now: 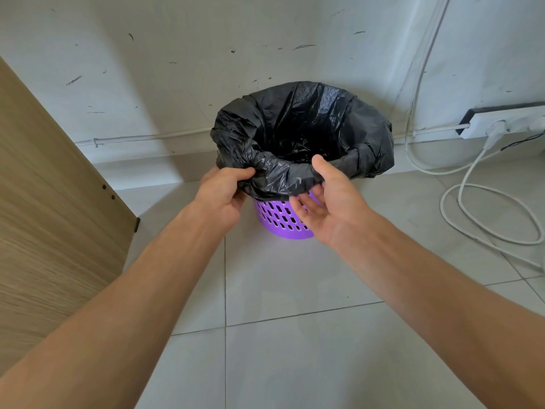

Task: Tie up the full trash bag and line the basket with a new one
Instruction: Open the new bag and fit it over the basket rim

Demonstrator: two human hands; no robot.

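Left hand (225,191) pinching the black trash bag's (303,134) folded rim on the purple basket (280,219) — my right hand (321,202) released, cupped just under that near edge.

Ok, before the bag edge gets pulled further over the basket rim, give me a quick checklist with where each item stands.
1. Left hand has a grip on the black bag edge: ok.
2. Right hand has a grip on the bag: not ok, fingers open under the fold.
3. Purple basket upright on the floor: ok.
4. Bag folded over the whole rim: cannot tell, far side hidden.
5. White cable clear of the basket: ok.
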